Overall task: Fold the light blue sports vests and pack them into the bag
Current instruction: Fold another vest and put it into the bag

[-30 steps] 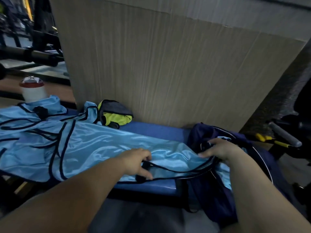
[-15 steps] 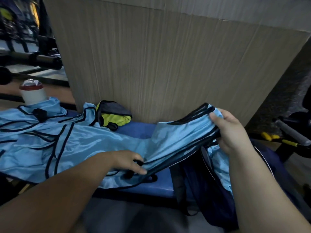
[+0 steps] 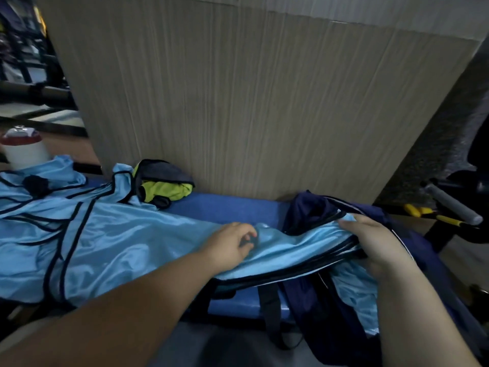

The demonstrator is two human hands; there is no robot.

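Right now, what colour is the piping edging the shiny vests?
Dark, black or navy, against the shiny light blue sports vests; clearest in the head view.

You get no readable text, label, brand or number. Light blue vest (image 3: 127, 242) under your left hand (image 3: 232, 246) fingers: nothing legible. Bottle (image 3: 25, 152) far left of fingers: too blurred to read.

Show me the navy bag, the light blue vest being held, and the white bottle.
navy bag (image 3: 309, 207): head view, on its raised back flap.
light blue vest (image 3: 296, 247): head view, on the shiny fabric beside the bag's opening.
white bottle (image 3: 25, 153): head view, on its white body under the red lid.
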